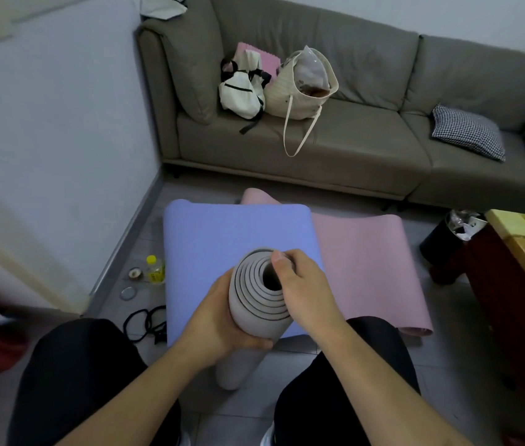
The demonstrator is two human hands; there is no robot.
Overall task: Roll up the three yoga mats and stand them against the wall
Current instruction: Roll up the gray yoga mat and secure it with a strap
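Left hand (219, 320) wraps round the side of the rolled grey mat (254, 304), fingers curled under it; right hand (303, 291) pinches the roll's top rim w/ thumb at the spiral's centre hole. Grey mat is held upright btwn the knees, lower end near the floor, spiral end facing up. Blue mat (229, 233) lies flat on the floor in front, overlapping the pink mat (367, 262) to its right, both just before the sofa (351, 149); wall (61, 123) at left.

Grey tiled floor (447, 365) carries a blue yoga mat (222, 233) overlapping a pink yoga mat (367, 259); left, a yellow-capped bottle (155, 269) and black cords (145, 323).
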